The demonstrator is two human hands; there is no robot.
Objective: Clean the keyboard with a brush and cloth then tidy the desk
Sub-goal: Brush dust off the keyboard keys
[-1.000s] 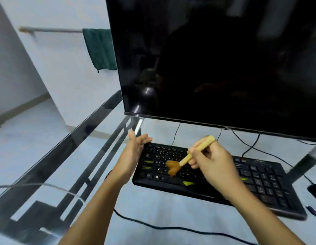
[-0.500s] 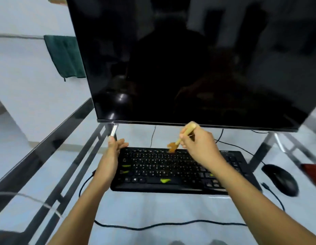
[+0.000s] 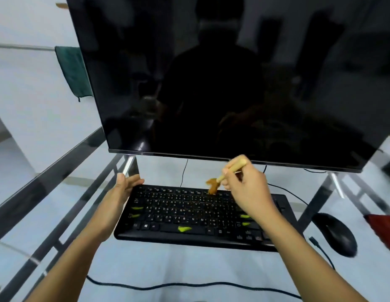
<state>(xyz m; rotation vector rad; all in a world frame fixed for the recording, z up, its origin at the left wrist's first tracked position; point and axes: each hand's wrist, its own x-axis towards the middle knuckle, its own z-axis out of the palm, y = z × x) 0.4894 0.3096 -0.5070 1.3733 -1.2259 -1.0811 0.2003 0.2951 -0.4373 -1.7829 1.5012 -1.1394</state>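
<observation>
Clear glass desk [image 3: 159, 264] on a dark frame.
On it: flat black keyboard [image 3: 189, 214], oval black mouse [image 3: 335, 234], thin black cable [image 3: 189, 285], wide black monitor [image 3: 233, 73].

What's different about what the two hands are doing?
The right hand grips the brush, while the left hand holds nothing. The right hand's fingers are curled; the left hand's are nearly straight. The right hand is above the keyboard's top row; the left hand is at its left edge. Both are by the keyboard.

Head-worn view, close, downward over keyboard [image 3: 196, 214]
</observation>
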